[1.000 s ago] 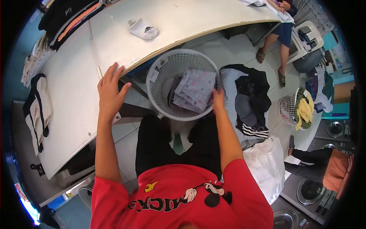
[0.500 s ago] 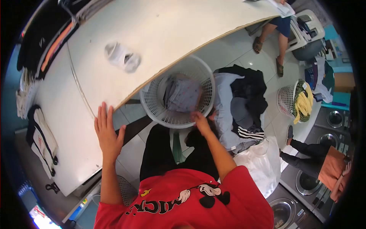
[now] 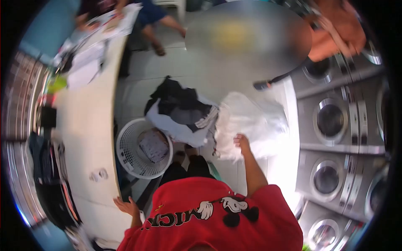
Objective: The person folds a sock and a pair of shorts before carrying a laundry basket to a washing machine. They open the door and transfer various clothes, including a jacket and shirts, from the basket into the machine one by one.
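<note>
My left hand (image 3: 127, 206) rests at the edge of the long white table (image 3: 94, 138), fingers stretched out and holding nothing. My right hand (image 3: 241, 143) is over a white plastic bag (image 3: 249, 119), its fingers loosely bent and apart with no object seen in them. Between my legs and the table stands a white laundry basket (image 3: 125, 152) with folded grey cloth (image 3: 153, 145) inside. Beside it, a pile of dark and pale clothes (image 3: 176, 111) lies next to the bag. On the tabletop, left of the basket, is a small white-and-grey bundle (image 3: 99, 175).
Front-loading washers (image 3: 330, 119) line the right side. A person in an orange top (image 3: 337, 31) is near them. Another person's hands (image 3: 113, 21) are over papers (image 3: 86, 62) at the table's far end. Dark folded clothes (image 3: 52, 184) sit along the table's left side.
My view has swung to the right, bringing the washers into fuller sight. My right hand has left the basket's rim and moved right, over the white bag. My left hand stays by the table edge.
</note>
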Demonstrator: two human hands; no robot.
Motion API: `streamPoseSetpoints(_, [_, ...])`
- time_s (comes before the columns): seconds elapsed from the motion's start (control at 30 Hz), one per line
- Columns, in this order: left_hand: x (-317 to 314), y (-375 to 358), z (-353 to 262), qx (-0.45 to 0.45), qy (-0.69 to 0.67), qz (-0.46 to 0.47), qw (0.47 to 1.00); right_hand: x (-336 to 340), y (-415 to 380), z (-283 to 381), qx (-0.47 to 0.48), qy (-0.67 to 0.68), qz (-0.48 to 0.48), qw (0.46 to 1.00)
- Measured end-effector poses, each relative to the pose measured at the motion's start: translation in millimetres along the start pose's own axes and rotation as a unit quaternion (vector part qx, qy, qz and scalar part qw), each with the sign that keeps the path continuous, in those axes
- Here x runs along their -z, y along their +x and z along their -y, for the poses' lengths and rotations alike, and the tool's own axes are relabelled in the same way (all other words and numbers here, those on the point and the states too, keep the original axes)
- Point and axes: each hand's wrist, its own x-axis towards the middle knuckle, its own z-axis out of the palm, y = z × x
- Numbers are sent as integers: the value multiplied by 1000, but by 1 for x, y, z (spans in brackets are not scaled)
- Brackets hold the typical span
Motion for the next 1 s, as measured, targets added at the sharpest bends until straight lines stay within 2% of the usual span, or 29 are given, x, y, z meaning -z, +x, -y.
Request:
streamPoseSetpoints(0.07, [-12,19,-20,8,59,-51,997,26,-34,23,38,48,-106,992])
streamPoseSetpoints(0.13, [12,46,-84,-114,14,2,993,43,-76,33,34,103,-184,977])
streamPoseSetpoints(0.17, [26,68,-106,-294,-111,18,949,51,-95,17,25,127,-219,967])
streamPoseSetpoints(0.2, [14,78,-127,-346,-125,-3,930,57,-112,0,19,151,-249,956])
streamPoseSetpoints(0.27, [7,111,-160,-412,-97,58,904,58,-152,-60,-14,188,-291,938])
streamPoseSetpoints(0.3, [0,129,-176,-445,-125,44,886,59,-166,-101,-40,205,-304,930])
streamPoseSetpoints(0.37, [-20,167,-202,-486,-139,35,862,46,-206,-179,-139,255,-327,899])
streamPoseSetpoints(0.4, [-21,175,-218,-516,-145,38,843,26,-238,-190,-168,276,-370,871])
streamPoseSetpoints(0.43, [-14,176,-236,-522,-153,84,835,18,-255,-239,-180,369,-338,847])
streamPoseSetpoints(0.47, [-14,175,-253,-535,-161,134,819,-9,-282,-246,-198,385,-409,803])
streamPoseSetpoints(0.53, [-70,182,-268,-598,-182,151,766,-48,-309,-301,-246,434,-439,747])
streamPoseSetpoints(0.57, [-88,181,-286,-625,-173,183,739,-71,-326,-303,-280,412,-469,729])
streamPoseSetpoints(0.63, [-115,164,-321,-652,-134,296,685,-108,-342,-307,-255,471,-512,672])
streamPoseSetpoints(0.73, [-135,135,-370,-649,-53,454,608,-146,-345,-314,-237,522,-517,636])
streamPoseSetpoints(0.83, [-145,108,-417,-627,-45,567,532,-166,-336,-317,-230,542,-492,641])
streamPoseSetpoints(0.87, [-150,96,-432,-621,-52,593,509,-172,-332,-315,-248,518,-488,657])
streamPoseSetpoints(0.9, [-152,86,-443,-618,-50,610,493,-176,-329,-314,-266,493,-483,673])
streamPoseSetpoints(0.93, [-140,70,-448,-625,-45,607,488,-177,-325,-319,-264,501,-485,666])
streamPoseSetpoints(1.0, [-110,37,-459,-649,31,574,499,-176,-306,-348,-223,372,-477,765])
